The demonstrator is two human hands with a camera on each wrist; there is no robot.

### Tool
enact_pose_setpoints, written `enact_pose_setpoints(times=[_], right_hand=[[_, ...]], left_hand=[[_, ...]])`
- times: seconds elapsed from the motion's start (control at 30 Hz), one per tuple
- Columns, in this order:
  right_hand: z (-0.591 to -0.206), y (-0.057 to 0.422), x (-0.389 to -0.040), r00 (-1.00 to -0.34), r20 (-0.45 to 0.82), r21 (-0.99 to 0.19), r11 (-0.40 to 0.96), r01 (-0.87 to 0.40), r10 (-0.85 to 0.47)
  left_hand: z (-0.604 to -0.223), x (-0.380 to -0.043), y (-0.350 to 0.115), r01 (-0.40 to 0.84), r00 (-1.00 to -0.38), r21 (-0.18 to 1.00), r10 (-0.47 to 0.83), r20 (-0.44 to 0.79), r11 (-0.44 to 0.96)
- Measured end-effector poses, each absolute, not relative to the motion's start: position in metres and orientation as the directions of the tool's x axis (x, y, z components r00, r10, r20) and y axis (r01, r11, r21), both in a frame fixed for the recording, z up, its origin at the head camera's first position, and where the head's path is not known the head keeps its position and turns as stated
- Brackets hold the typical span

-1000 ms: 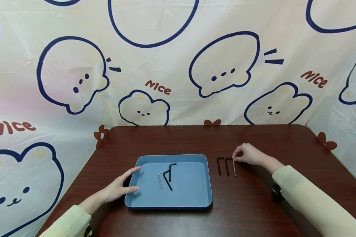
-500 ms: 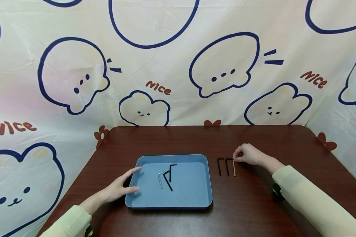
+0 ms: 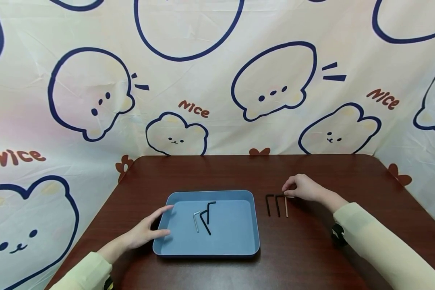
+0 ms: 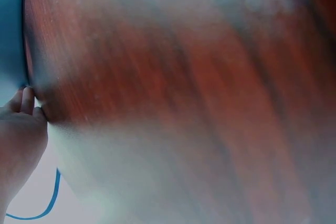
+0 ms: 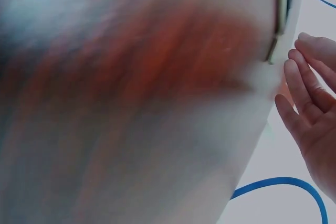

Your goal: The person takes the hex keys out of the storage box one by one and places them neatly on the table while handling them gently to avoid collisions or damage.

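Note:
My left hand (image 3: 141, 230) rests at the left rim of a blue tray (image 3: 235, 237), its thumb and index finger stretched over the edge. Inside the tray lie two black hex keys (image 3: 205, 222) and a silver hex key (image 3: 195, 222). To the tray's right, two more black hex keys (image 3: 268, 206) lie side by side on the table. Beside them is a brass-toned hex key (image 3: 286, 207), its short arm partly under my right hand (image 3: 304, 188). The right fingertips are right at its bend; in the right wrist view the fingers (image 5: 301, 85) are loosely extended, nothing between them.
The dark brown wooden table (image 3: 217, 173) ends at a cartoon-printed cloth (image 3: 217, 88), which hangs behind it and along both sides. Both forearms reach in from the front, in pale green sleeves (image 3: 380, 241).
My right hand has shifted slightly left and up, so the brass-toned key's short arm shows below the fingers. My left hand and the tray stay put.

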State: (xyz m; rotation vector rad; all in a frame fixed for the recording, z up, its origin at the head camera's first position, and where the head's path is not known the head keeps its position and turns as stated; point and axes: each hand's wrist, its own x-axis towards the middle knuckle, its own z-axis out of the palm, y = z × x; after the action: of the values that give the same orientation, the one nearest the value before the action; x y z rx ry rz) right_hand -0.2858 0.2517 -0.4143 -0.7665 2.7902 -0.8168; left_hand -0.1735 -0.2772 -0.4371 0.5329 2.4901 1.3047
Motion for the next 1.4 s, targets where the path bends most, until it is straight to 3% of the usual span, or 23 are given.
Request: enact_pose_setpoints(times=[0.23,0.53,1.4], right_hand=[[-0.401,0.240,-0.287,-0.859,0.060,-0.560,0.695,-0.451,-0.509],[-0.382,0.220,-0.283,-0.795,0.114,-0.541,0.634,-0.552,-0.596],[-0.349,0.144,-0.272,-0.700,0.094,-0.497,0.576,-0.649,-0.708]], left_hand=[[-0.439,-0.174,-0.277,0.195,-0.893,0.826,0.443,-0.073,0.529],[-0.437,-0.174,-0.278,0.193,-0.896,0.823,0.438,-0.074,0.534],[-0.436,-0.173,-0.277,0.186,-0.893,0.831,0.444,-0.079,0.523]])
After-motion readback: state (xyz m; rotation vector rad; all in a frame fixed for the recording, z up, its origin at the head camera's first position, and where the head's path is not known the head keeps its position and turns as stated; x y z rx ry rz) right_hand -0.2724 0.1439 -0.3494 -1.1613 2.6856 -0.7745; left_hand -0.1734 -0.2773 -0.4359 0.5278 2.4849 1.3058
